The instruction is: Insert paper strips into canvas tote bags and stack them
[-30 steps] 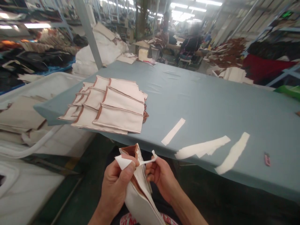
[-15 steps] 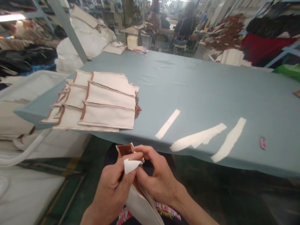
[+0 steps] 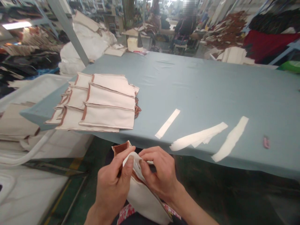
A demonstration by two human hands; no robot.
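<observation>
A cream fabric piece with a brown inner side (image 3: pixel 146 200), shaped like a bag or pouch, hangs below my hands over my lap. Its brown-lined corner pokes up beyond my left fingers. A white strip (image 3: pixel 135 159) lies bent along its upper edge. My left hand (image 3: pixel 114 182) pinches strip and fabric together, thumb on the near side. Close beside it, my right hand (image 3: pixel 160 175) is closed on the strip's other part at the same edge; its fingertips are partly hidden.
On the blue-grey table (image 3: pixel 201 87), overlapping cream pieces with brown edges (image 3: pixel 107 104) lie at left. Several loose white strips (image 3: pixel 199 136) are near the front edge, with a small pink tool (image 3: pixel 266 142) to their right. A white bin (image 3: pixel 51 140) stands left.
The white strip, earlier a folded flap sticking up at my left fingers, now lies curved along the edge between both hands. My right hand has shifted slightly right and the fabric has turned.
</observation>
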